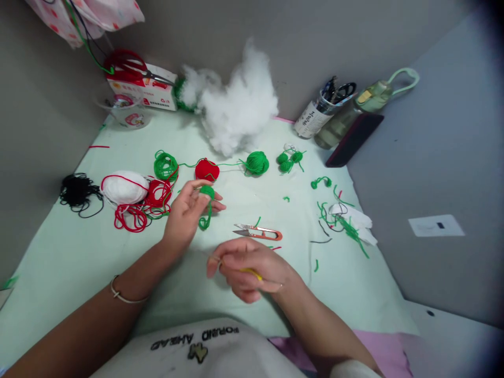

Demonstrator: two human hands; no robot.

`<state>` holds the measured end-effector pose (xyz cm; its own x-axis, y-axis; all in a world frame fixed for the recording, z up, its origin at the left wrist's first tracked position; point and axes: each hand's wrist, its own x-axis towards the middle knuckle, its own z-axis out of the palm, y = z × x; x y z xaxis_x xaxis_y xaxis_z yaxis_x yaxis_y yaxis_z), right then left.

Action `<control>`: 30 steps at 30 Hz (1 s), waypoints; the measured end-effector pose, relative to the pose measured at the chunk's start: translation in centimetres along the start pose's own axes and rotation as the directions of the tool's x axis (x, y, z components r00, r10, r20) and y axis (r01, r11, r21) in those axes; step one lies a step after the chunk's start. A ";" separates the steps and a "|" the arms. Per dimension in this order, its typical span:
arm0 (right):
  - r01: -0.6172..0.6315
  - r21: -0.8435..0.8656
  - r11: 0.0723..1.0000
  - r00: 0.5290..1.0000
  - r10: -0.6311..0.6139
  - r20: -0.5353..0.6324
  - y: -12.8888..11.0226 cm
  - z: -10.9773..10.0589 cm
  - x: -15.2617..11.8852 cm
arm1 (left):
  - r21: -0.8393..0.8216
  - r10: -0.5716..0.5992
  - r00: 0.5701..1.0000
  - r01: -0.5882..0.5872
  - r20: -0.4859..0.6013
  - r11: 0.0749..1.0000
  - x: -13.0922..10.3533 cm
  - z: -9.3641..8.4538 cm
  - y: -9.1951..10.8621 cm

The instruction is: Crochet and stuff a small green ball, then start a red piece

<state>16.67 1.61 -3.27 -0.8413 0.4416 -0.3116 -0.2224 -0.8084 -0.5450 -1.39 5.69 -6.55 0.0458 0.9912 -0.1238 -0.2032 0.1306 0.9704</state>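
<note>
- Orange-handled metal thread snips lie on my surface, covered in pale green cloth.
- My left hand, left of the snips and a little beyond them, pinches a small, rounded green yarn piece; a loose green strand hangs from it.
- My right hand, just on the near side of the snips, has its fingers curled around a slim, yellow-handled tool, partly hidden by my grip.
- Beyond the snips sit a round green yarn ball, a rounded red yarn ball and, farther back, fluffy white stuffing.
- Well left of the snips rests an oval white yarn ball.
</note>
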 end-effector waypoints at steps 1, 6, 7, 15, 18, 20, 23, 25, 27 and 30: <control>0.032 -0.023 0.999 0.999 -0.032 -0.003 0.1 0.1 0.0 | -0.043 -0.027 1.000 0.027 -0.010 0.999 0.1 0.0 0.1; 0.363 -0.315 0.877 0.743 -0.476 -0.470 -0.2 0.2 0.5 | -0.047 -0.100 0.994 0.102 0.036 0.994 -0.5 0.6 0.5; 0.348 -0.376 0.859 0.693 -0.506 -0.514 -0.2 0.1 0.7 | -0.024 -0.098 0.994 0.100 0.043 0.995 -0.7 0.8 0.4; 0.264 -0.338 0.903 0.769 -0.409 -0.492 0.4 -0.7 2.4 | -0.049 -0.193 0.970 0.202 0.150 0.978 -1.5 1.6 -0.3; 0.294 -0.261 0.920 0.755 -0.391 -0.526 0.3 -0.7 2.5 | -0.036 -0.186 0.973 0.192 0.136 0.981 -1.5 1.6 -0.4; 0.316 -0.224 0.922 0.746 -0.387 -0.543 0.1 -0.7 2.5 | -0.017 -0.162 0.977 0.166 0.137 0.986 -1.6 1.5 -0.4; 0.322 -0.192 0.927 0.751 -0.374 -0.545 -0.2 -0.6 2.2 | 0.005 -0.122 0.982 0.123 0.144 0.992 -1.5 1.3 -0.5; 0.297 -0.211 0.931 0.758 -0.364 -0.541 -0.2 -0.4 2.1 | 0.011 -0.110 0.987 0.109 0.119 0.994 -1.5 1.2 -0.6; 0.267 -0.278 0.923 0.756 -0.380 -0.534 0.0 -0.3 2.1 | 0.020 -0.120 0.988 0.119 0.093 0.993 -1.5 1.2 -0.7; 0.260 -0.358 0.897 0.733 -0.425 -0.532 0.3 -0.5 2.3 | 0.034 -0.173 0.978 0.170 0.113 0.985 -1.6 1.3 -0.8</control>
<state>14.91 2.56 -4.52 -0.2600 0.8739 -0.4108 -0.2413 -0.4707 -0.8487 0.00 3.94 -6.86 0.1906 0.9451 -0.2653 -0.1591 0.2965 0.9417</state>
